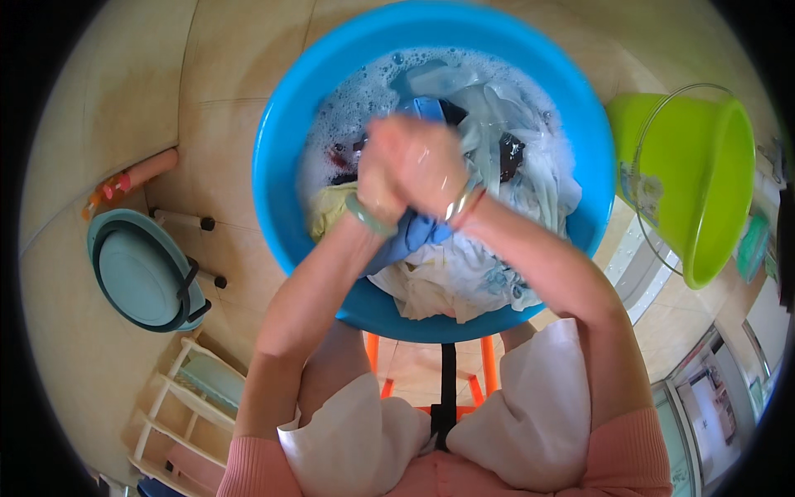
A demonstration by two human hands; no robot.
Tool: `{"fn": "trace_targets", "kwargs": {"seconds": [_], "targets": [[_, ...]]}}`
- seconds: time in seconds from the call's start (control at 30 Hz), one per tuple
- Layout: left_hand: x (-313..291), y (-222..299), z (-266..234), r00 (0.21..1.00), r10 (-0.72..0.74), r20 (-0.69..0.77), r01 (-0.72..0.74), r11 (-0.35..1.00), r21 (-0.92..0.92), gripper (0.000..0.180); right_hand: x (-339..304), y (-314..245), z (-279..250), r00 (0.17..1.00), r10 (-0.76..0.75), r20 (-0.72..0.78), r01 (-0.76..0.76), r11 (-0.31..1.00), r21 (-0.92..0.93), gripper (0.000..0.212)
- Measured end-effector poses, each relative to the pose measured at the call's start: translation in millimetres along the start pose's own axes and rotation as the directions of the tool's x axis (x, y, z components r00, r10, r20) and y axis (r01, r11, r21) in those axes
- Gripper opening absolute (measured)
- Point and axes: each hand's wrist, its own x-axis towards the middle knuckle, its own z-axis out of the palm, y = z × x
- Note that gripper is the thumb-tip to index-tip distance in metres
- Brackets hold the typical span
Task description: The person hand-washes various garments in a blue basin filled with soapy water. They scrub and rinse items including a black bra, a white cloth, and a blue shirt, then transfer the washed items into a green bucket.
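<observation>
My left hand [381,170] and my right hand [426,157] are pressed together above the middle of a round blue basin [277,174]. Both are closed and smeared by motion; whatever lies between them is hidden. A blue cloth [414,238] shows just below my wrists, and a smaller blue patch of fabric shows beyond my fingers. Soapy water [364,87] with white foam fills the far part of the basin. Wet white clothes [464,277] are heaped along its near and right sides. At the left lies a pale yellow cloth [331,207], with dark pieces farther in.
A lime-green bucket [662,166] with a wire handle stands right of the basin. On the left are stacked grey-green basins [141,273], a pink bottle [149,168] and a cream rack [178,398]. Orange stool legs [489,364] show between my knees.
</observation>
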Motion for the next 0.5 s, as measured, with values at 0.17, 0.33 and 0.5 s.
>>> {"fn": "trace_targets", "kwargs": {"seconds": [0.17, 0.33, 0.5], "targets": [[-13.9, 10.1, 18.9, 0.979, -0.145, -0.147, 0.134, 0.988, -0.08, 0.023, -4.1, -15.2, 6.0, 0.996, -0.088, 0.016, 0.085, 0.985, 0.151, 0.007], [-3.9, 0.4, 78.9, 0.829, -0.134, -0.542, 0.205, 0.976, 0.073, 0.031, 23.2, 57.6, 18.6, 0.976, 0.193, -0.1, -0.193, 0.981, 0.018, 0.035], [1.7, 23.7, 10.1, 0.988, 0.038, -0.148, -0.025, 0.996, 0.085, 0.016, -25.1, -42.8, -5.8, 0.98, -0.199, 0.013, 0.193, 0.964, 0.182, 0.013]]}}
